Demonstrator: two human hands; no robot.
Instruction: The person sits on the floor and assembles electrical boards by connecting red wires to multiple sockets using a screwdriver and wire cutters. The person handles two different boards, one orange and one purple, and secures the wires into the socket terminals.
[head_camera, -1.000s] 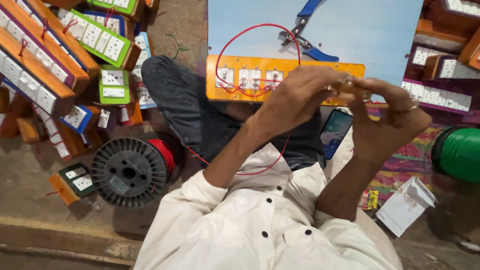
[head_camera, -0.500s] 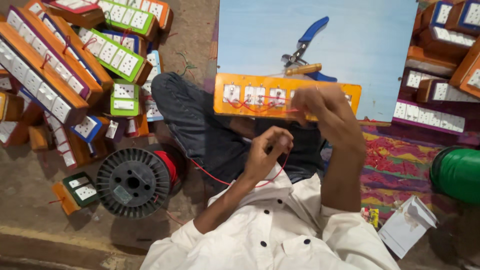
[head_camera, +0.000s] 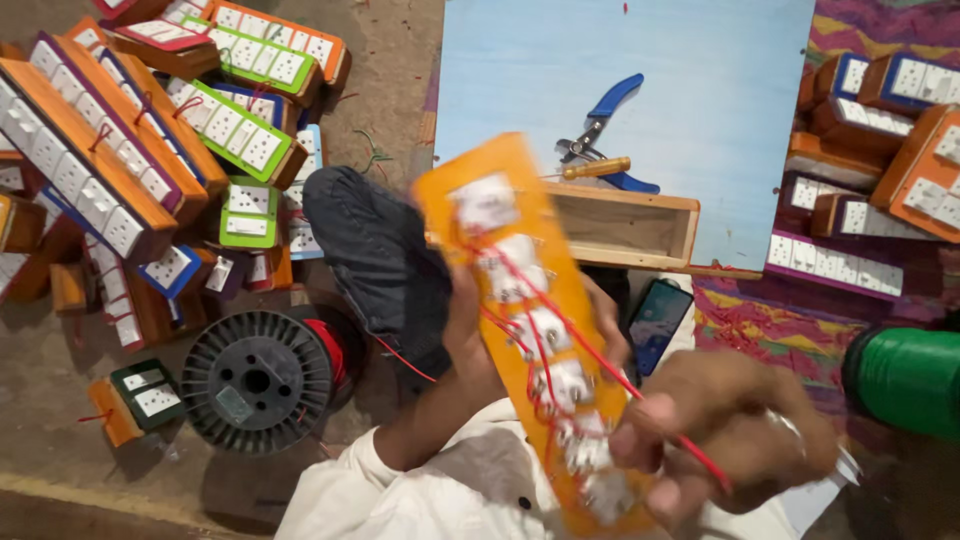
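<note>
Floor crowded with switchboards; orange panel runs away from the body, left hand gripping its edge, right hand pinching red wire at the near end.

Pliers on board, box before it, spool left, phone seemingly beneath panel.

A bare, dusty brown floor fills the left side, strewn with piles of finished switch boards in orange, green and blue. A pale blue board lies flat at the top as a desk surface. To the right a multicoloured patterned mat covers the ground. The light is soft and even.
</note>
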